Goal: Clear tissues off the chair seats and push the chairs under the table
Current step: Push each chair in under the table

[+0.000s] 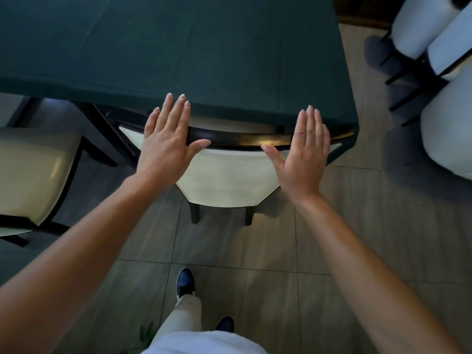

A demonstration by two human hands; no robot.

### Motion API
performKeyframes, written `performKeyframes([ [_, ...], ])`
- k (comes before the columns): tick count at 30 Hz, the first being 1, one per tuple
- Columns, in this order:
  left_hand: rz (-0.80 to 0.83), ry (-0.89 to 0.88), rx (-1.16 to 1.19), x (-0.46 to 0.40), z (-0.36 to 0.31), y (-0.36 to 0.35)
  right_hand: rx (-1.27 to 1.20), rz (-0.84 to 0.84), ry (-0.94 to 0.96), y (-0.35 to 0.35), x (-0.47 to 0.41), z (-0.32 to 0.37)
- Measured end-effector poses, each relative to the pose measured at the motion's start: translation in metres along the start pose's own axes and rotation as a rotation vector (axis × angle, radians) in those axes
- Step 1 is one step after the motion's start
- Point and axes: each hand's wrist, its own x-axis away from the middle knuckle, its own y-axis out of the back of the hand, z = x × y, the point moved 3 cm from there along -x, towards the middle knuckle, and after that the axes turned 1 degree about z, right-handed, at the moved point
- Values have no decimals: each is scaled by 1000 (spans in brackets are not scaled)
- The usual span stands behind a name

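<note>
Both hands, left (166, 144) & right (304, 154), flat, holding nothing; chair (224, 175) looks stiff, heavy-ish; we'd push its top rail.

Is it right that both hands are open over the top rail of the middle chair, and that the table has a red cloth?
Not quite. The head view shows both hands, left hand and right hand, open over the top rail of the middle chair, but the table's cloth is dark green, not red.
</note>
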Motion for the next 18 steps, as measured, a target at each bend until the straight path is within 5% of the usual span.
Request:
performKeyframes([
  [18, 102, -115, 22, -86, 82, 23, 72, 124, -108, -14, -61, 69],
])
